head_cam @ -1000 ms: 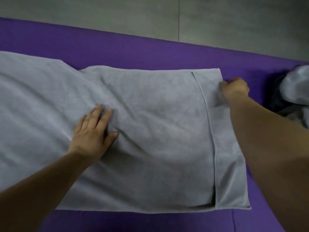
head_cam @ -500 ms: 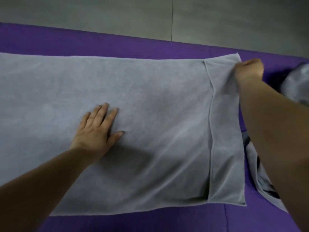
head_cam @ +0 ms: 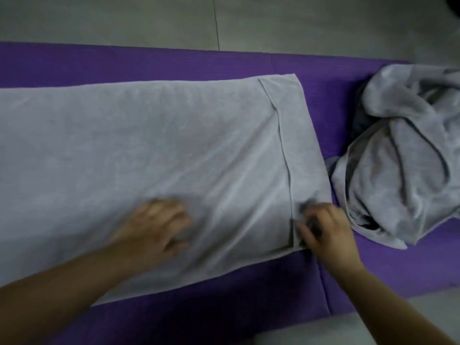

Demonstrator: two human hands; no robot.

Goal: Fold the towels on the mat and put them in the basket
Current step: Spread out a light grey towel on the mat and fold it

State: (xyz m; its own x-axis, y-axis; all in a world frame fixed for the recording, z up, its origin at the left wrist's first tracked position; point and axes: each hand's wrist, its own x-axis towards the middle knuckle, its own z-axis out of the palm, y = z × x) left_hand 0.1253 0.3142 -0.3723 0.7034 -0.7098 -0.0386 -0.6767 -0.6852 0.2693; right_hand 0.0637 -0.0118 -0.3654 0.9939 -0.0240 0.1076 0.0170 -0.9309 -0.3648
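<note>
A large grey towel (head_cam: pixel 154 145) lies spread lengthwise on the purple mat (head_cam: pixel 149 61), folded in two layers with the upper layer's hem running down near its right end. My left hand (head_cam: pixel 154 225) presses on the towel near its front edge, blurred by motion, fingers loosely bent. At the towel's near right corner my right hand (head_cam: pixel 323 230) pinches the cloth, which wrinkles toward it. No basket is in view.
A crumpled pile of grey towels (head_cam: pixel 403 150) sits on the mat's right end, close to the spread towel. Grey tiled floor (head_cam: pixel 273 18) lies beyond the mat and at the lower right. The mat's front edge runs just below my forearms.
My right hand left the towel's far right corner and came to its near right corner. My left hand slid toward me and rightward. The view shifted right, revealing the towel pile.
</note>
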